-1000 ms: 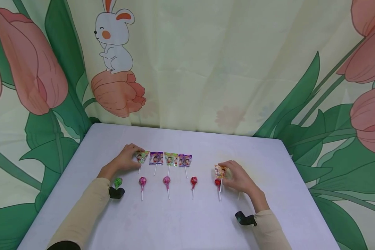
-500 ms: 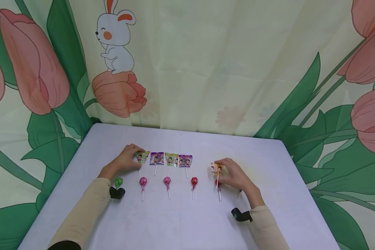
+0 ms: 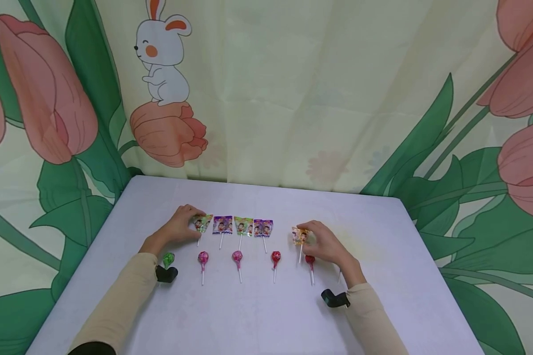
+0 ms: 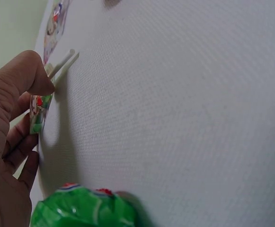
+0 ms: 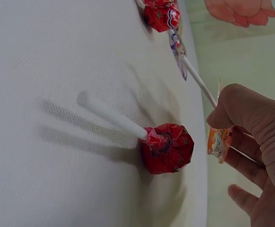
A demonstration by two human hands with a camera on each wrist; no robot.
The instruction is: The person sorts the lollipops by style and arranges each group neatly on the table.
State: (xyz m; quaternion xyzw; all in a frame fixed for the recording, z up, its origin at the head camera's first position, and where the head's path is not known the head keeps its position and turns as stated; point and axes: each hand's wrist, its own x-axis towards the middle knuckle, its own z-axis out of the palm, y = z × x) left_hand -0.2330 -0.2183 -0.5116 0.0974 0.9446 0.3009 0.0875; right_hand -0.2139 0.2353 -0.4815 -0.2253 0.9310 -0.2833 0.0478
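In the head view my left hand [image 3: 176, 228] pinches a green-wrapped flat lollipop [image 3: 203, 223] at the left end of the back row. The left wrist view shows thumb and fingers about its wrapper [image 4: 39, 111], with the white stick pointing away. My right hand [image 3: 326, 242] holds an orange-wrapped flat lollipop [image 3: 298, 236] between thumb and fingers, to the right of the back row. Beneath that hand lies a round red lollipop [image 3: 310, 260], also large in the right wrist view, apart from the fingers.
Purple [image 3: 222, 225], green [image 3: 244, 226] and purple [image 3: 263, 228] flat lollipops continue the back row. In front lie round lollipops: green [image 3: 169, 259], pink [image 3: 203, 258], pink [image 3: 237, 256] and red [image 3: 276, 257]. A stick shows under the right wrist. All are on a white-covered table [image 3: 231, 320].
My right hand has moved left and slightly back with the orange-wrapped lollipop, uncovering more of the round red one. My left hand has stayed in place on the green-wrapped lollipop.
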